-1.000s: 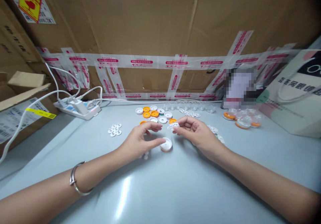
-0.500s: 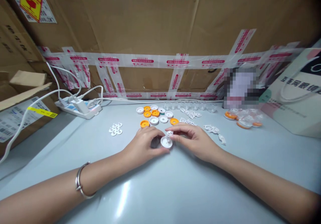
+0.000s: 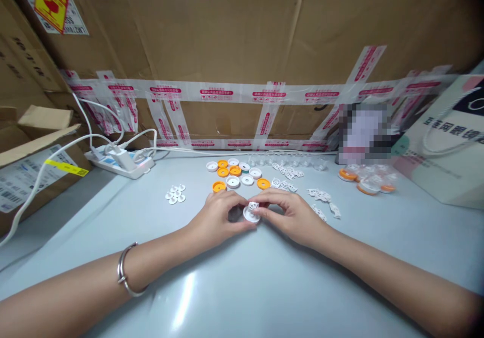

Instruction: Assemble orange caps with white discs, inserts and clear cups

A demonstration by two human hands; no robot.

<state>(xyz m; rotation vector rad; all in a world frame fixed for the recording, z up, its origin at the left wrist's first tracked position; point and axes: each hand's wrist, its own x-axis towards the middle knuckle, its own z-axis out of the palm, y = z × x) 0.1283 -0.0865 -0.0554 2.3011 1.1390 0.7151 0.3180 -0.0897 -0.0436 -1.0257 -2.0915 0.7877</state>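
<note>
The white round base [image 3: 249, 219] sits on the table [image 3: 302, 277] between your hands. From the left: pegged discs [image 3: 176, 194] lie loose; your left hand [image 3: 223, 214] narrowly grips the base; behind, orange and white rings [image 3: 235, 173] look unused; your right hand [image 3: 285, 209] pinches an openwork piece [image 3: 253, 205] over the base, apparently not yet seated. Loose openwork parts [image 3: 319, 195] remain; the clear-capped units [image 3: 366, 185] farther right look finished.

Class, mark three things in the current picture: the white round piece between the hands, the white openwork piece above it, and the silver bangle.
White round piece [image 3: 249, 218]: head view, near part of its dish.
White openwork piece [image 3: 253, 205]: head view, its upper part.
Silver bangle [image 3: 121, 279]: head view, middle of its visible band.
</note>
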